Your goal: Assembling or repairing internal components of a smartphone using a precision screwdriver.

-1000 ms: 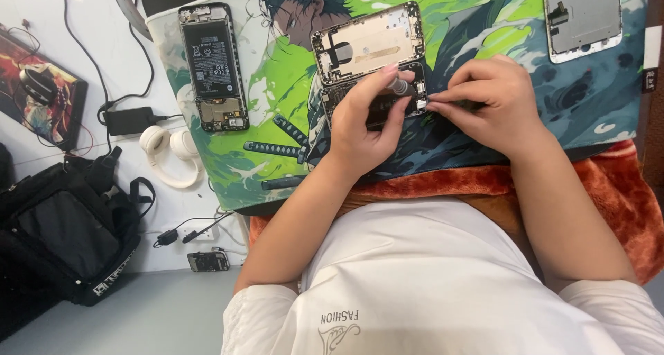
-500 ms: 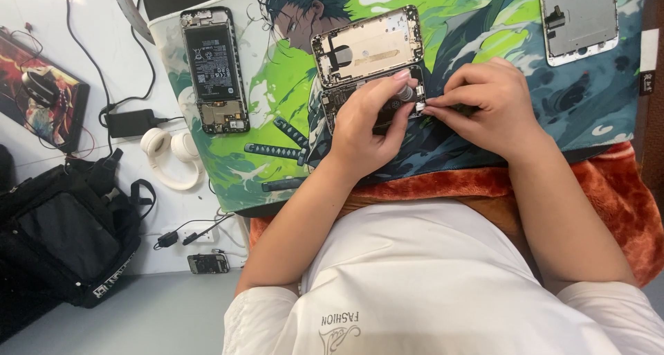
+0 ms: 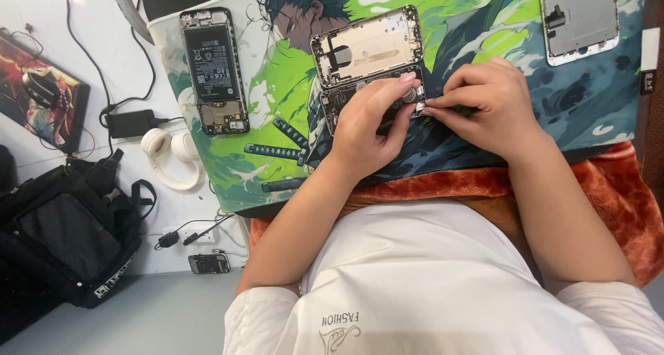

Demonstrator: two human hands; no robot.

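— Meanwhile, at a worktop (image 3: 173,210) covered by a green illustrated mat (image 3: 277,99), a person bends over an opened phone chassis (image 3: 366,57). What are the hands doing?

— Left hand (image 3: 366,130) lies over the chassis's lower end, its fingers (image 3: 398,92) curled closed, thumb and forefinger pressing at the frame's lower right corner. Right hand (image 3: 484,106) meets it there, fingers pinched shut on what looks like a thin dark tool; the tip is too small to make out.

— Where does the chassis sit relative to those fingers?

— Flat on the mat, tilted slightly, upper half bare, lower half under the left palm. Both sets of fingertips touch at its right corner.

— How would this step best be done?

— Judging by the grip, steady downward pressure from the left hand, with small, controlled movements from the right, keeping the tool low to avoid slipping across the board.

— Anything else nearby?

— A second opened phone (image 3: 213,71) with its battery showing lies well apart at left; a detached screen panel (image 3: 577,16) sits at upper right.
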